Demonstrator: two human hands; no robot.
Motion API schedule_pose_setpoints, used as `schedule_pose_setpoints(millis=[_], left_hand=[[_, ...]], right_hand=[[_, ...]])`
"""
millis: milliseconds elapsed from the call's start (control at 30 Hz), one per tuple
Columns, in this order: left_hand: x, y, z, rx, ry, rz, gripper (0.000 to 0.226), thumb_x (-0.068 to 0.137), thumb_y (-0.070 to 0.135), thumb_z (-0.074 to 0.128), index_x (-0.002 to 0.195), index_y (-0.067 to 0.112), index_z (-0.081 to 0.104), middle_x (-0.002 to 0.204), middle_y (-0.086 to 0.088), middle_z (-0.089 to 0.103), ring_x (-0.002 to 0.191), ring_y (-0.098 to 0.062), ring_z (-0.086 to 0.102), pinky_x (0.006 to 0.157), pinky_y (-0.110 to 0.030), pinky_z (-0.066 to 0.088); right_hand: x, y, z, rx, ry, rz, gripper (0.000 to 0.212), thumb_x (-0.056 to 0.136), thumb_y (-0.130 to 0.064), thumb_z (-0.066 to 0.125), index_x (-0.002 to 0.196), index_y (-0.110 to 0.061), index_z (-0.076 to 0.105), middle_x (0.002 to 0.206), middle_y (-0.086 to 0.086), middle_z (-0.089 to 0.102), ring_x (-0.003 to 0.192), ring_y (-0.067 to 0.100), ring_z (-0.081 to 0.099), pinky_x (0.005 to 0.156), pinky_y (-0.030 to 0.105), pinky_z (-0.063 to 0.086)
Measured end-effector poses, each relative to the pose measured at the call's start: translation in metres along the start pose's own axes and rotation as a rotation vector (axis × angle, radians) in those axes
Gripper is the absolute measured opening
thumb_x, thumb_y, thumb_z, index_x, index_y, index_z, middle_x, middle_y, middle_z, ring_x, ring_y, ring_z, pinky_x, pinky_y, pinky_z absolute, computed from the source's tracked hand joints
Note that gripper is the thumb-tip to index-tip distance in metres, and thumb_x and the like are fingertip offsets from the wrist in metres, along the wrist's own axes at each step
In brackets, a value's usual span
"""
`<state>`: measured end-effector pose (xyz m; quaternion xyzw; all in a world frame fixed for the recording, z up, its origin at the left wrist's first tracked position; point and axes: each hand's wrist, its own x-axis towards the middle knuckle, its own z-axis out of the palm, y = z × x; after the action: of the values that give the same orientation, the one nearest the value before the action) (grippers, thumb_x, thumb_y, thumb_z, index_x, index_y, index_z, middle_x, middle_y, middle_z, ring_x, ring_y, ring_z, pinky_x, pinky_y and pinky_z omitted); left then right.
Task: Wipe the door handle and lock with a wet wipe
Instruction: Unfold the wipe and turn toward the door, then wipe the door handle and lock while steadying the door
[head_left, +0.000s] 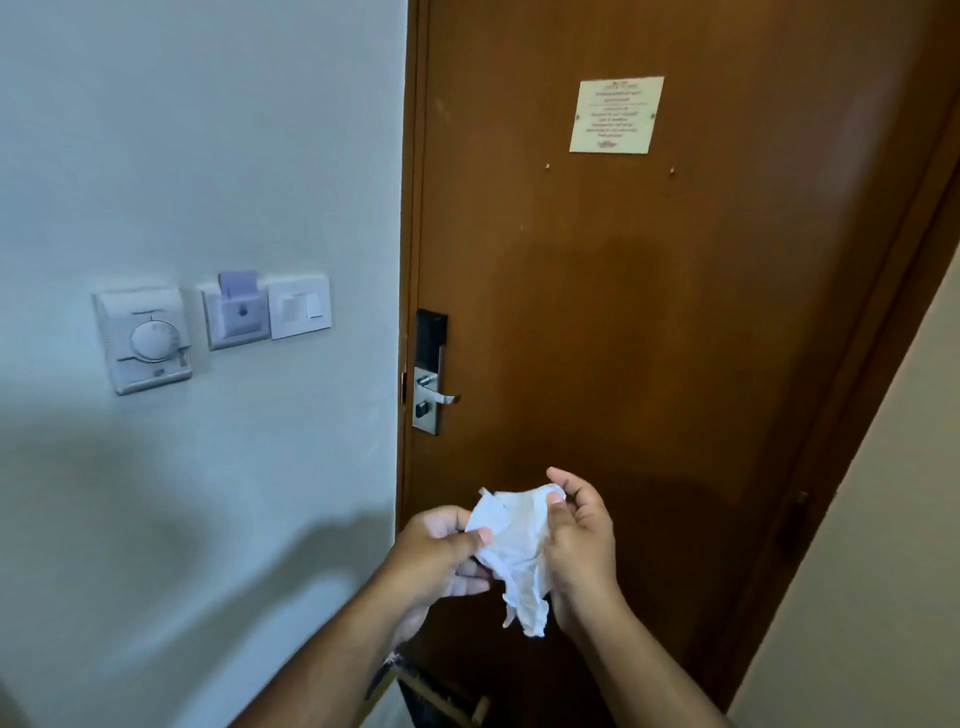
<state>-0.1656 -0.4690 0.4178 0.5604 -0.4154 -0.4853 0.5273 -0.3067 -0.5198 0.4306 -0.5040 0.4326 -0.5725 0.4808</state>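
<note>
Both hands meet in front of the body, low in view, clamped on one crumpled wet wipe. Left hand pinches the wipe's upper left edge between thumb and fingers; right hand grips the right side, thumb pressed on the top corner, fingers curled behind. Held clear of the door, touching nothing else, lower tail hanging loose toward 6 o'clock.

Judged as the step in hand: opening and refolding the wipe into a usable pad, wiping not yet begun. Best done by pulling the two pinched edges apart toward 9 and 3 o'clock to flatten the creases, then folding once over the right fingers for a firm, damp face. Tuck the loose tail in so nothing drags across the wood.

Out from the hands, up toward 11 o'clock, sits the lock plate at the door's left edge: dark reader panel on top, metal plate below, door handle projecting toward 3 o'clock, thumb-turn just beneath. Well apart from the wipe. Worth wiping along the lever's length, wrapping underneath, then working round the thumb-turn and plate.

Farther off at 9 o'clock, on the wall, a thermostat dial, card holder and switch; no part of the job.
</note>
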Motion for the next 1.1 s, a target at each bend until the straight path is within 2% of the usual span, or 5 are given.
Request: schedule_pose_setpoints(millis=[133, 267, 467, 800, 1100], left_hand=[[0.030, -0.003, 0.005, -0.255, 0.148, -0.048, 0.015, 0.099, 0.013, 0.048, 0.105, 0.009, 0.062, 0.103, -0.014, 0.075, 0.088, -0.029, 0.075, 0.067, -0.040, 0.061], [0.060, -0.008, -0.007, -0.314, 0.269, -0.075, 0.019, 0.100, 0.013, 0.045, 0.112, 0.014, 0.059, 0.109, -0.014, 0.072, 0.101, -0.031, 0.070, 0.075, -0.047, 0.060], [0.121, -0.024, -0.030, -0.044, 0.552, 0.059, 0.008, 0.099, 0.023, 0.049, 0.098, 0.025, 0.058, 0.101, -0.002, 0.067, 0.093, -0.020, 0.065, 0.077, -0.036, 0.057], [0.272, -0.018, -0.106, 0.324, 0.589, 0.368, 0.016, 0.096, 0.024, 0.054, 0.083, 0.033, 0.053, 0.081, 0.012, 0.062, 0.081, -0.005, 0.059, 0.064, -0.020, 0.043], [0.378, 0.002, -0.152, 0.468, 0.509, 0.408, 0.010, 0.098, 0.028, 0.050, 0.088, 0.030, 0.051, 0.075, 0.014, 0.059, 0.071, -0.003, 0.058, 0.055, -0.018, 0.041]], right_hand=[[0.030, 0.021, 0.005, -0.004, 0.032, 0.051, 0.019, 0.098, -0.040, 0.045, 0.112, -0.030, 0.054, 0.121, 0.001, 0.060, 0.105, 0.016, 0.059, 0.090, 0.044, 0.053], [0.038, 0.047, 0.024, -0.076, -0.246, 0.219, 0.077, 0.074, -0.069, 0.053, 0.138, -0.029, 0.038, 0.111, -0.007, 0.061, 0.100, 0.012, 0.062, 0.086, 0.039, 0.054], [0.077, 0.075, 0.048, -0.018, -0.280, 0.274, 0.052, 0.090, -0.004, 0.063, 0.132, -0.029, 0.047, 0.099, 0.017, 0.073, 0.091, 0.021, 0.071, 0.082, 0.038, 0.058], [0.203, 0.095, 0.132, -0.169, -0.119, -0.010, 0.040, 0.096, -0.002, 0.047, 0.082, -0.031, 0.072, 0.096, -0.015, 0.072, 0.087, -0.003, 0.064, 0.072, 0.024, 0.053], [0.291, 0.106, 0.195, -0.407, -0.104, -0.233, 0.036, 0.093, 0.004, 0.048, 0.108, -0.021, 0.070, 0.109, -0.021, 0.056, 0.104, -0.005, 0.050, 0.088, 0.015, 0.044]])
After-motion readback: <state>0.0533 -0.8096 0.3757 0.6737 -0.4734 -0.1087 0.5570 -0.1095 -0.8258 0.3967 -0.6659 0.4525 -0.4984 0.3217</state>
